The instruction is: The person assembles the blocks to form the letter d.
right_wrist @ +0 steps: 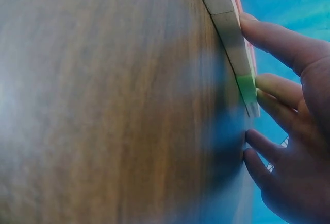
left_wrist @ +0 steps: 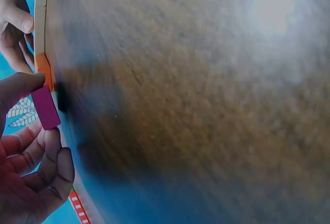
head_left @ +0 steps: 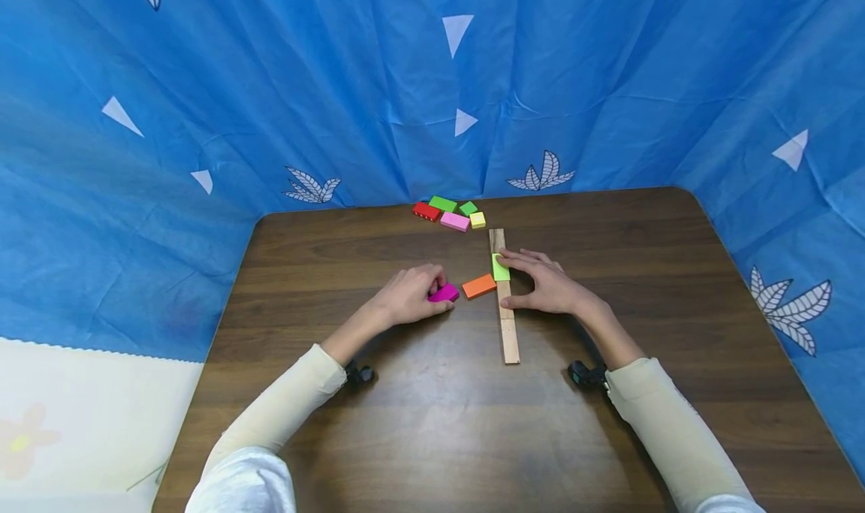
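My left hand (head_left: 408,295) pinches a magenta block (head_left: 444,293) between thumb and fingers; the left wrist view shows the same magenta block (left_wrist: 46,108) held at its two ends. To its right an orange block (head_left: 479,286) lies at an angle, its right end against a straight row of plain wooden blocks (head_left: 510,339). A lime-green block (head_left: 501,270) sits in line within that row. Spread along the row's right side, my right hand (head_left: 549,286) touches the green block with a fingertip and a wooden block with the thumb.
Near the table's back edge lie a red block (head_left: 426,212), a pink block (head_left: 455,221), a yellow block (head_left: 477,220) and two green blocks (head_left: 442,203). A blue patterned curtain (head_left: 378,85) hangs behind and beside the brown wooden table (head_left: 432,423).
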Tool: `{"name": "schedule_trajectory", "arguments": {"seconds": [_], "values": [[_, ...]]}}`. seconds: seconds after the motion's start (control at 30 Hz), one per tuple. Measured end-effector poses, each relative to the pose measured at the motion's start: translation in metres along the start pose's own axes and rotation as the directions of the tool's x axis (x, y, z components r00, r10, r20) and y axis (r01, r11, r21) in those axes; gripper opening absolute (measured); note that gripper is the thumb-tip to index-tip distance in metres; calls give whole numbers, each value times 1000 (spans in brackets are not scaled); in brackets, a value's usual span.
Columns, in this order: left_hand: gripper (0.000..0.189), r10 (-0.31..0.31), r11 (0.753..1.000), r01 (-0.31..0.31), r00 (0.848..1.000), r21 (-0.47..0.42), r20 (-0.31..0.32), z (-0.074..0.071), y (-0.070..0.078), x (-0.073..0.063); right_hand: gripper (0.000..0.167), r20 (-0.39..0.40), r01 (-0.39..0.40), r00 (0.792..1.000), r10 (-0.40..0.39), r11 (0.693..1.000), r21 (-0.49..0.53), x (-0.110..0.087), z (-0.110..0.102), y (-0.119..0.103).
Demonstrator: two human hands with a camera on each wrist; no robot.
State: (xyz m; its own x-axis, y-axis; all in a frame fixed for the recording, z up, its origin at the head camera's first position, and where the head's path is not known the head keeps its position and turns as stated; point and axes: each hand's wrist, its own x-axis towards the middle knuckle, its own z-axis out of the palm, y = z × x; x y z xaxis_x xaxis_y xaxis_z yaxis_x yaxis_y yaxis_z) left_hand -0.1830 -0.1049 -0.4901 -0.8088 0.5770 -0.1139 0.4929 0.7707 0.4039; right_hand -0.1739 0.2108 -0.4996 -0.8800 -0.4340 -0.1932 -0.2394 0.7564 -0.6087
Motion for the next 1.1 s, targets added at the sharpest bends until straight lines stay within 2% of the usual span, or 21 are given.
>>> {"name": "schedule_trajectory", "arguments": {"seconds": [0.3, 0.57, 0.77, 1.1], "values": [[47, 22, 999, -22, 1000, -34, -1, 7, 0, -1, 89, 0, 6, 1000, -6, 1000, 12, -1, 0, 2], [41, 96, 993, -94, 995, -75, 22, 2, -7, -5, 89, -5, 6, 1000, -5, 1000, 14, -1, 1, 2], [40, 98, 990, -93, 994, -104, 45, 1, -9, -5, 89, -5, 3, 1000, -3, 1000, 12, -1, 0, 2], [40, 110, 989, -106, 994, -105, 28, 4, -8, -2, 90, -5, 0, 1000, 0, 1000, 15, 0, 1, 3]]}}
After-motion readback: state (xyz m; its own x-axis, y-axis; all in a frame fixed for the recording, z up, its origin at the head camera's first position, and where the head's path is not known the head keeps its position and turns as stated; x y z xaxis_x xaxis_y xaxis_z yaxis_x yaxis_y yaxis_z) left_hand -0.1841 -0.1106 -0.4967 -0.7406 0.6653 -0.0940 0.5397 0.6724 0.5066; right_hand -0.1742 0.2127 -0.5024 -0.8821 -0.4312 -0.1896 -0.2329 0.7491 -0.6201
